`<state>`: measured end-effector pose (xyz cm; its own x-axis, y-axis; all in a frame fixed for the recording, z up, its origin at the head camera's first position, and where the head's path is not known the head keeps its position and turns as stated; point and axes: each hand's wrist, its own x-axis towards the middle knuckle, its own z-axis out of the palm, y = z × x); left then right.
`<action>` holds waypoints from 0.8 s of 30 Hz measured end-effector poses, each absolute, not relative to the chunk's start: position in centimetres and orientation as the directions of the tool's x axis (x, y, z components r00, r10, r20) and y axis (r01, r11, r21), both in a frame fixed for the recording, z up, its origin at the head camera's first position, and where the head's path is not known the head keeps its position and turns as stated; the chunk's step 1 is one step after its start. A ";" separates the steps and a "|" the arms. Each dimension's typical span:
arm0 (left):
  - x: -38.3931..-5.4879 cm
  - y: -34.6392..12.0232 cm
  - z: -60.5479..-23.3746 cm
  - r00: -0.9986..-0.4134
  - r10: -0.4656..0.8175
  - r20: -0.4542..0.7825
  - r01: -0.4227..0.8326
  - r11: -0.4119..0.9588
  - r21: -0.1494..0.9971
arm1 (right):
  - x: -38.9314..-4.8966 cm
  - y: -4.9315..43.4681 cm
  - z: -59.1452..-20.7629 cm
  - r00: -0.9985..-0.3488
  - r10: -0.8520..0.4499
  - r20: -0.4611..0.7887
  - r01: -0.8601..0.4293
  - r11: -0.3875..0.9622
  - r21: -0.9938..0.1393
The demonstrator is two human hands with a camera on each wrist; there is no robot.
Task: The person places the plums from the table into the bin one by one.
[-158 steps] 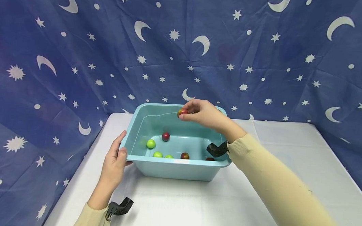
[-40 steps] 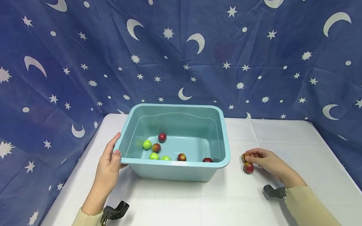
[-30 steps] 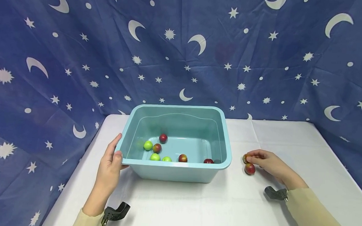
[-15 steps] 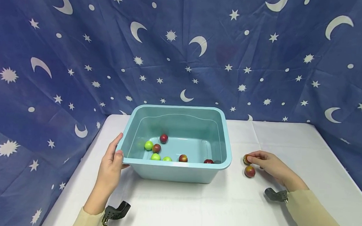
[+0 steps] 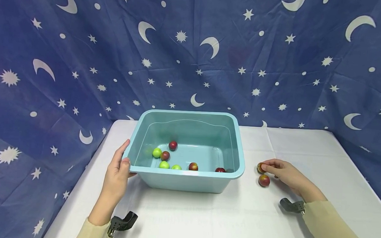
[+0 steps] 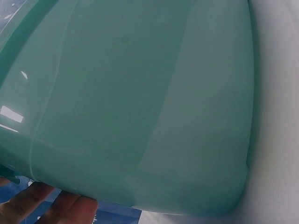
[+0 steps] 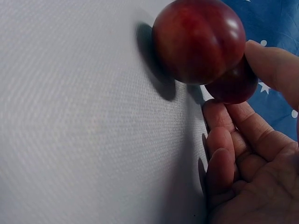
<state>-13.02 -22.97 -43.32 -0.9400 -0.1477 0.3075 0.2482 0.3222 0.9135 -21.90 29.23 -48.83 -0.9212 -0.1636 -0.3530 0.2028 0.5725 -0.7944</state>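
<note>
My left hand (image 5: 117, 174) grips the left rim of a light blue plastic basin (image 5: 187, 181), thumb near the rim's front corner. Its fingertips (image 6: 81, 210) show beside the basin wall in the left wrist view. On the white cloth to the right of the basin, my right hand (image 5: 286, 173) pinches a reddish plum (image 5: 260, 168) between thumb and fingers. A second red plum (image 5: 264, 180) lies just in front of it; it hides part of the pinched plum (image 7: 233, 84) in the right wrist view.
Inside the basin lie several fruits, among them a green one (image 5: 156, 153), a dark red plum (image 5: 173, 145) and another red plum (image 5: 193, 166). The front wall partly hides some. A blue curtain (image 5: 232, 56) with moons and stars hangs behind the table.
My right hand has moved from above the basin to the plums on the cloth. One more red plum lies in the basin. Lately the front plum has shifted slightly from the pinched one.
</note>
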 end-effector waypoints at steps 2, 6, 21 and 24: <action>-13.0 -22.9 -43.3 -0.940 -0.150 0.306 0.246 0.324 0.914 | -21.9 29.2 -48.8 -0.921 -0.164 -0.354 0.203 0.572 -0.794; -12.9 -22.9 -43.3 -0.939 -0.152 0.308 0.246 0.327 0.912 | -21.9 29.2 -48.9 -0.920 -0.162 -0.356 0.207 0.571 -0.795; -13.1 -22.9 -43.5 -0.937 -0.158 0.311 0.242 0.349 0.905 | -22.0 29.5 -49.0 -0.913 -0.158 -0.376 0.225 0.574 -0.787; -13.1 -22.9 -43.4 -0.936 -0.156 0.316 0.248 0.343 0.906 | -22.0 29.5 -48.9 -0.913 -0.158 -0.376 0.226 0.572 -0.788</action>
